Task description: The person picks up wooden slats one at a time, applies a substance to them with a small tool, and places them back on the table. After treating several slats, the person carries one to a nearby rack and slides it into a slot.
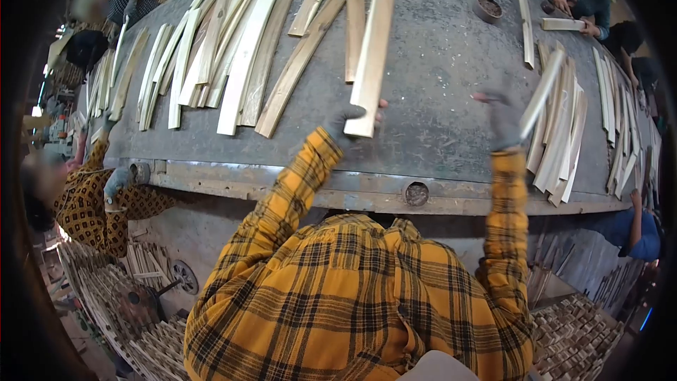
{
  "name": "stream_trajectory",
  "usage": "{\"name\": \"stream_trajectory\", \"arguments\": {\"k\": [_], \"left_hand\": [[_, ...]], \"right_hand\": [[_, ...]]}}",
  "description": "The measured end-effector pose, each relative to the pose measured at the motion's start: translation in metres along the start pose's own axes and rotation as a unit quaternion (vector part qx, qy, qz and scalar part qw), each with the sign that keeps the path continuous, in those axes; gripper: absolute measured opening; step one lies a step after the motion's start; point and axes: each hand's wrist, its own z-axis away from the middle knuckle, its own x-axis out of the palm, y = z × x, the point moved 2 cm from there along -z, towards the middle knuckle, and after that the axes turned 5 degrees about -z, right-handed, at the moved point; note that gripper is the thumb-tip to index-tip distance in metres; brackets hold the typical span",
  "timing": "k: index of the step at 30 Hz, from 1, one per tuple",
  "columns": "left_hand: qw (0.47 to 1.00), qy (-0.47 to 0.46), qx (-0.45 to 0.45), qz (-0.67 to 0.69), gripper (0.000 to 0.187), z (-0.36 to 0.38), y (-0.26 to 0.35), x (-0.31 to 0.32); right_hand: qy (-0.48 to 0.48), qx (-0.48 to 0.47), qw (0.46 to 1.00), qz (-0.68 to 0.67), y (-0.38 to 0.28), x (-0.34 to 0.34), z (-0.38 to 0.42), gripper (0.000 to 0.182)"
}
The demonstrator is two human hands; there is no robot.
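My left hand (349, 122), in a dark glove with bare fingertips, grips the lower end of a pale wooden slat (372, 56) that points away from me over the grey table. My right hand (502, 118), gloved the same way and blurred, is raised over the table with its fingers apart. Beside its wrist a tilted slat (543, 92) lies over a pile of slats (563, 127); whether the hand touches it I cannot tell. Another slat (355, 21) lies just behind the one in my left hand.
Many slats (247, 63) lie across the table's left half. A small pot (488, 8) stands at the back right, and a round cup (416, 193) sits at the table's front edge (317, 187). Other people work at the left, right and far sides.
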Motion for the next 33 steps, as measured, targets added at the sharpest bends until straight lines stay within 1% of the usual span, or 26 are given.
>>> {"name": "stream_trajectory", "arguments": {"k": [1, 2, 4, 5, 7, 8, 9, 10, 11, 12, 13, 14, 15, 16, 17, 20, 22, 23, 24, 26, 27, 29, 30, 31, 32, 33], "left_hand": [[1.000, -0.023, -0.018, -0.002, 0.064, -0.003, -0.013, 0.003], [0.998, -0.043, -0.046, 0.006, 0.064, 0.000, -0.020, 0.020], [0.976, -0.117, -0.140, 0.119, 0.064, -0.012, -0.049, 0.022], [0.980, -0.113, -0.109, 0.120, 0.066, -0.014, -0.055, 0.028], [0.976, -0.120, -0.156, 0.090, 0.068, -0.019, -0.067, 0.032], [0.974, -0.124, -0.177, 0.074, 0.069, -0.023, -0.070, 0.033], [0.975, -0.107, -0.188, -0.056, 0.068, -0.030, -0.068, 0.039], [0.947, 0.052, -0.116, -0.296, 0.067, -0.050, -0.073, 0.022], [0.821, 0.094, -0.092, -0.555, 0.067, -0.057, -0.053, 0.035], [0.625, 0.138, -0.064, -0.766, 0.068, -0.062, -0.026, 0.044], [0.529, 0.245, -0.003, -0.812, 0.071, -0.071, -0.009, 0.038], [0.418, 0.342, 0.057, -0.840, 0.073, -0.081, 0.008, 0.033], [0.396, 0.367, 0.042, -0.840, 0.074, -0.091, 0.024, 0.024], [0.375, 0.392, 0.027, -0.839, 0.074, -0.101, 0.037, 0.016], [0.354, 0.417, 0.010, -0.837, 0.074, -0.106, 0.048, 0.007], [0.419, 0.440, -0.011, -0.794, 0.078, -0.118, 0.058, -0.017], [0.397, 0.459, -0.012, -0.795, 0.077, -0.100, 0.056, -0.010], [0.386, 0.468, -0.009, -0.795, 0.076, -0.091, 0.057, -0.008], [0.431, 0.452, -0.041, -0.780, 0.073, -0.086, 0.057, -0.011], [0.516, 0.417, -0.103, -0.741, 0.067, -0.076, 0.060, -0.020], [0.649, 0.370, -0.081, -0.660, 0.066, -0.069, 0.053, -0.021], [0.862, 0.244, -0.033, -0.444, 0.066, -0.046, 0.023, -0.017], [0.920, 0.181, -0.028, -0.346, 0.067, -0.036, 0.009, -0.013], [0.963, 0.114, -0.023, -0.243, 0.069, -0.026, -0.004, -0.009], [0.990, 0.045, -0.019, -0.136, 0.071, -0.017, -0.013, -0.003], [0.994, 0.029, -0.026, -0.105, 0.071, -0.008, -0.021, 0.002]], "right_hand": [[-0.039, 0.037, 0.996, 0.065, -0.009, 0.032, 0.006, 0.028], [-0.087, 0.044, 0.989, -0.108, -0.023, 0.061, 0.021, 0.034], [-0.094, 0.034, 0.981, -0.164, -0.018, 0.094, 0.023, 0.044], [-0.094, 0.067, 0.979, -0.170, -0.030, 0.099, 0.032, 0.044], [-0.089, 0.130, 0.971, -0.180, -0.057, 0.090, 0.048, 0.044], [-0.057, 0.122, 0.975, -0.177, -0.052, 0.082, 0.044, 0.042], [-0.027, 0.116, 0.977, -0.175, -0.035, 0.071, 0.039, 0.040], [-0.002, 0.110, 0.979, -0.172, -0.016, 0.065, 0.035, 0.039], [0.029, 0.087, 0.986, -0.138, 0.013, 0.047, 0.020, 0.037], [0.038, 0.070, 0.959, -0.270, 0.008, 0.031, 0.022, 0.038], [0.022, 0.095, 0.963, -0.251, 0.019, 0.001, 0.013, 0.040], [0.038, 0.070, 0.952, -0.295, 0.004, -0.021, 0.023, 0.039], [0.076, 0.005, 0.963, -0.258, 0.022, -0.049, 0.013, 0.038], [0.073, 0.039, 0.965, -0.249, 0.037, -0.085, 0.003, 0.040], [0.113, 0.046, 0.976, -0.182, 0.053, -0.120, -0.007, 0.042], [0.202, 0.056, 0.976, 0.048, 0.084, -0.202, -0.031, 0.052], [0.186, 0.085, 0.961, 0.185, 0.113, -0.244, -0.048, 0.058], [0.236, 0.049, 0.943, 0.228, 0.130, -0.250, -0.052, 0.057], [0.256, 0.058, 0.918, 0.298, 0.113, -0.240, -0.045, 0.056], [0.292, 0.073, 0.850, 0.431, 0.034, -0.179, -0.009, 0.054], [0.272, 0.093, 0.918, 0.273, 0.020, -0.151, -0.003, 0.046], [0.147, 0.006, 0.983, 0.110, 0.056, -0.106, -0.018, 0.035], [0.044, -0.040, 0.998, -0.009, 0.068, -0.070, -0.020, 0.023], [0.051, 0.090, 0.985, 0.140, 0.004, -0.020, 0.013, 0.022], [-0.056, 0.136, 0.989, 0.017, 0.024, 0.006, 0.006, 0.027], [-0.089, 0.093, 0.992, -0.002, 0.014, 0.034, 0.013, 0.031]]}}
